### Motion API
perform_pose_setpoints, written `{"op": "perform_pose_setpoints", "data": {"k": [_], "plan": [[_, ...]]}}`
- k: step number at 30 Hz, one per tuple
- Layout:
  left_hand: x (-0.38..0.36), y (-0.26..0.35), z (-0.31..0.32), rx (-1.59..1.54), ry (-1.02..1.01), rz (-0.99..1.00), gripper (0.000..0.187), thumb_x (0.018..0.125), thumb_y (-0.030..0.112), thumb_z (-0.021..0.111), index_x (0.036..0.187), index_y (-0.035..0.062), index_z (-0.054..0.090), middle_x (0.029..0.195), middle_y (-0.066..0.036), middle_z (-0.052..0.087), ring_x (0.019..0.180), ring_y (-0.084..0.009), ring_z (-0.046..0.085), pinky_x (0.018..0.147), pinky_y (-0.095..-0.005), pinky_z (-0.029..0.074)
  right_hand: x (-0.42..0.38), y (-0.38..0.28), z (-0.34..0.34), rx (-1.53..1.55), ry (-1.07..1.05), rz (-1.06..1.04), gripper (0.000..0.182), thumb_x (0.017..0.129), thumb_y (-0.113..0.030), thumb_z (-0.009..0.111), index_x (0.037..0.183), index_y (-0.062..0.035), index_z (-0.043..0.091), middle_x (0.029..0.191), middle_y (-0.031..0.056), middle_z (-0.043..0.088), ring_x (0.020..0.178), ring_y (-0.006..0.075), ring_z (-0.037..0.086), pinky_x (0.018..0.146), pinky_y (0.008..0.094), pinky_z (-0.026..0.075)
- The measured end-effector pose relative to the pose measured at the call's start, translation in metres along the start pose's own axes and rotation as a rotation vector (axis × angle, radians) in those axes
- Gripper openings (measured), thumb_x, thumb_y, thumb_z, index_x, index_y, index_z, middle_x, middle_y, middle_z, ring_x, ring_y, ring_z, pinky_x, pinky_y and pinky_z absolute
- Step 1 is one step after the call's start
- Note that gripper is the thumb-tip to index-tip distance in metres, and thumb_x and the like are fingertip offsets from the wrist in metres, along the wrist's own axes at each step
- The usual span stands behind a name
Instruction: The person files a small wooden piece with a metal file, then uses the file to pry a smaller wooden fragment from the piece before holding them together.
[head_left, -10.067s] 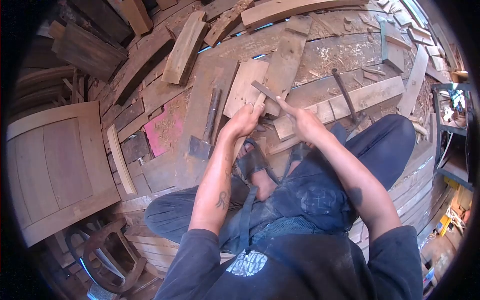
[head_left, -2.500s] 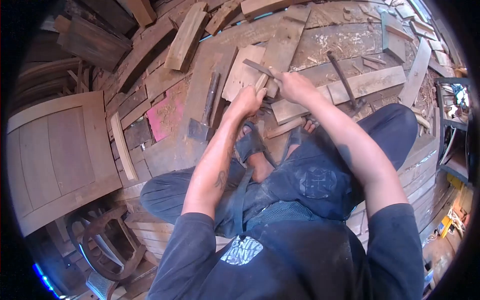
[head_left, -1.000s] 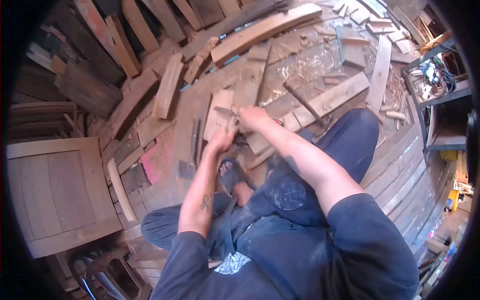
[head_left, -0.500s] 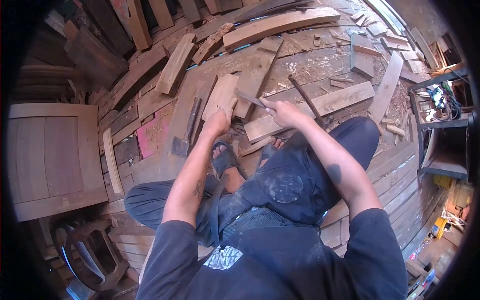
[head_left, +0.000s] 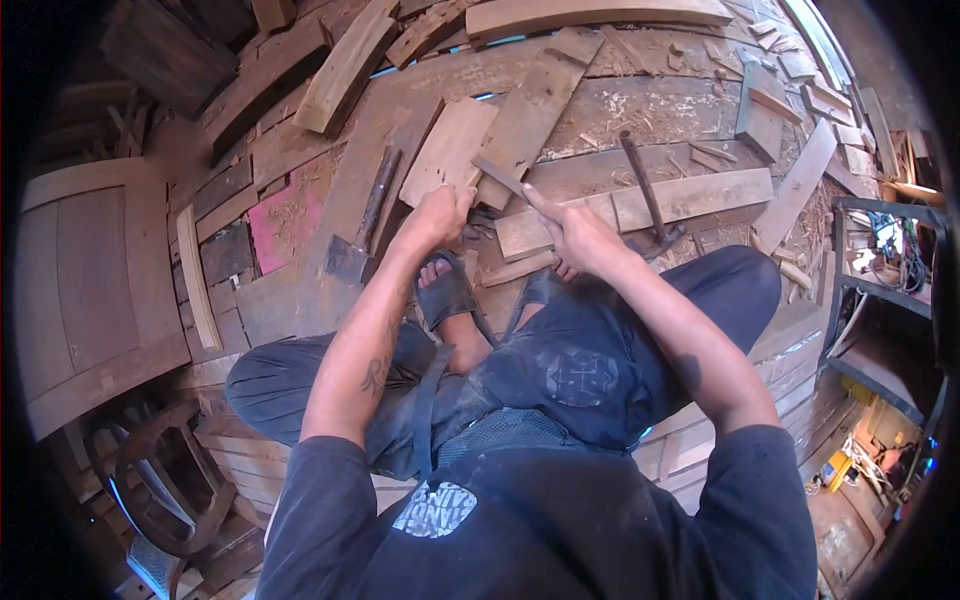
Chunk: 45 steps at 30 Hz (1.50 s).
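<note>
I sit on a floor of planks with my knees drawn up. My left hand [head_left: 437,213] grips the near end of a short pale board [head_left: 450,150] that stands just past my sandalled foot [head_left: 447,296]. My right hand [head_left: 576,232] is closed around a flat dark metal file [head_left: 497,176], whose blade slants up and left onto the board's edge. The two hands are a hand's width apart.
A hatchet [head_left: 362,222] lies left of my left hand. A hammer [head_left: 647,198] rests on a long plank [head_left: 640,208] to the right. A wooden door panel [head_left: 85,280] lies at far left, a chair frame [head_left: 160,480] lower left, metal shelving [head_left: 880,260] at right.
My view has swung and dropped a little. The right hand has slid the file back toward me along the board's edge. My left hand keeps its grip on the board.
</note>
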<state>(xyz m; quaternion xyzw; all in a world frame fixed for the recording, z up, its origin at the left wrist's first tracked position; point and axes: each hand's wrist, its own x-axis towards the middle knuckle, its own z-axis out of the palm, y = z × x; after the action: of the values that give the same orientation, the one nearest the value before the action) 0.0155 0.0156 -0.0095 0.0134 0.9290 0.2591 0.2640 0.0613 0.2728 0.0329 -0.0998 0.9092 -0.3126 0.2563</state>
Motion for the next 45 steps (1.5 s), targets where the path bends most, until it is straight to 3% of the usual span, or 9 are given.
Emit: {"op": "perform_pose_setpoints", "data": {"k": [7, 13, 19, 22, 28, 31, 32, 38, 45], "plan": [[-0.008, 0.014, -0.008, 0.018, -0.003, -0.037, 0.061, 0.105, 0.046, 0.048, 0.107, -0.0113, 0.068, 0.103, -0.04, 0.066, 0.106, -0.0525, 0.066, 0.092, -0.0571, 0.051, 0.074, -0.019, -0.013, -0.223, -0.018, -0.118, 0.051, 0.104, -0.02, 0.044, 0.155, -0.0233, 0.049, 0.101, 0.0288, 0.072, 0.095, 0.0461, 0.071, 0.089, 0.0536, 0.056], [0.002, -0.005, -0.003, -0.118, -0.043, 0.025, 0.067, 0.104, 0.048, 0.046, 0.111, -0.0148, 0.066, 0.11, -0.042, 0.064, 0.114, -0.0514, 0.064, 0.1, -0.0523, 0.049, 0.0, -0.001, -0.024, -0.014, -0.033, -0.07, 0.049, 0.106, -0.022, 0.048, 0.155, -0.0245, 0.048, 0.108, 0.0293, 0.071, 0.103, 0.0476, 0.068, 0.091, 0.0524, 0.053], [-0.004, 0.011, -0.01, -0.062, -0.056, -0.022, 0.067, 0.105, 0.048, 0.046, 0.109, -0.0161, 0.067, 0.107, -0.044, 0.064, 0.113, -0.0524, 0.064, 0.101, -0.0514, 0.048, 0.031, -0.025, -0.008, -0.076, -0.056, 0.061, 0.048, 0.107, -0.023, 0.048, 0.155, -0.0234, 0.047, 0.11, 0.0308, 0.069, 0.106, 0.0477, 0.067, 0.091, 0.0512, 0.053], [0.0, 0.003, -0.021, -0.217, -0.125, -0.035, 0.069, 0.105, 0.049, 0.047, 0.108, -0.0168, 0.067, 0.104, -0.043, 0.065, 0.111, -0.0508, 0.066, 0.098, -0.0498, 0.049, 0.075, -0.029, -0.001, -0.112, 0.024, -0.082, 0.048, 0.107, -0.024, 0.048, 0.155, -0.0235, 0.048, 0.11, 0.0312, 0.069, 0.106, 0.0479, 0.066, 0.092, 0.0508, 0.053], [0.007, -0.012, -0.016, -0.24, -0.159, 0.041, 0.076, 0.104, 0.054, 0.044, 0.108, -0.0188, 0.066, 0.105, -0.043, 0.065, 0.11, -0.0496, 0.068, 0.096, -0.0491, 0.05, 0.015, -0.005, -0.011, -0.092, 0.035, -0.126, 0.049, 0.105, -0.022, 0.051, 0.153, -0.0212, 0.05, 0.1, 0.0287, 0.072, 0.095, 0.0465, 0.07, 0.087, 0.0524, 0.056], [-0.001, -0.006, -0.012, -0.177, -0.1, 0.03, 0.073, 0.104, 0.052, 0.046, 0.108, -0.0188, 0.066, 0.105, -0.044, 0.065, 0.109, -0.0503, 0.068, 0.097, -0.0491, 0.05, -0.004, -0.021, -0.021, 0.189, -0.135, 0.129, 0.049, 0.105, -0.021, 0.051, 0.154, -0.0218, 0.049, 0.098, 0.0297, 0.071, 0.092, 0.0475, 0.07, 0.085, 0.0521, 0.056], [0.005, -0.01, -0.006, -0.145, -0.081, 0.029, 0.073, 0.104, 0.051, 0.046, 0.109, -0.0187, 0.065, 0.105, -0.044, 0.065, 0.109, -0.0505, 0.067, 0.097, -0.0491, 0.05, 0.005, -0.026, -0.018, 0.055, -0.12, 0.129, 0.049, 0.106, -0.022, 0.051, 0.155, -0.0229, 0.048, 0.111, 0.0306, 0.069, 0.105, 0.0481, 0.067, 0.094, 0.0488, 0.054], [0.001, -0.003, -0.023, -0.178, -0.16, -0.006, 0.075, 0.104, 0.054, 0.046, 0.11, -0.0178, 0.066, 0.107, -0.044, 0.065, 0.111, -0.0496, 0.067, 0.098, -0.0485, 0.049, 0.088, -0.028, -0.002, -0.149, -0.023, -0.057, 0.049, 0.106, -0.025, 0.049, 0.154, -0.0218, 0.049, 0.111, 0.0303, 0.07, 0.109, 0.0483, 0.066, 0.094, 0.0549, 0.052], [0.008, -0.014, -0.011, -0.224, -0.156, 0.024, 0.076, 0.105, 0.056, 0.042, 0.112, -0.0165, 0.066, 0.109, -0.041, 0.066, 0.111, -0.0475, 0.067, 0.098, -0.0482, 0.049, 0.011, -0.021, -0.012, -0.057, -0.051, -0.015, 0.048, 0.106, -0.025, 0.049, 0.154, -0.0236, 0.049, 0.113, 0.0316, 0.068, 0.109, 0.0489, 0.065, 0.093, 0.0535, 0.052]]}}
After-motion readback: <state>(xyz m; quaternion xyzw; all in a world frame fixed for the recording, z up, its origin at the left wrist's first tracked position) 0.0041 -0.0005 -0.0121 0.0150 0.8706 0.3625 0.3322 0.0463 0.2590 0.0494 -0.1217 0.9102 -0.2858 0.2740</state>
